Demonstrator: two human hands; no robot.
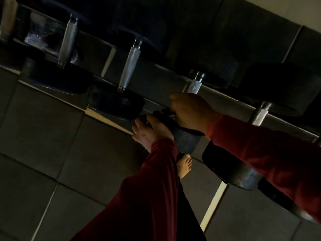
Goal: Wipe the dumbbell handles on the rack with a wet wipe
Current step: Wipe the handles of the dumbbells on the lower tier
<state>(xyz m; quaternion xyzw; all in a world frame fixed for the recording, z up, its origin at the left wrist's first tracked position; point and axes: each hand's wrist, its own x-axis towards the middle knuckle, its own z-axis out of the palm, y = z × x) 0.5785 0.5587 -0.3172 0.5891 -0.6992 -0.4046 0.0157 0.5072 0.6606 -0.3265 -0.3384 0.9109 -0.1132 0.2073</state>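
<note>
Two hands at one dumbbell: right hand round handle, left hand cupping weight.

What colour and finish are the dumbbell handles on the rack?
Silver metal with a knurled, cross-hatched grip, clearest on the second handle in the head view; the weight ends are black.

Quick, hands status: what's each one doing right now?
Left hand: fingers curled on a dumbbell's near end.
Right hand: wrapped round its handle; no wipe visible.
</note>
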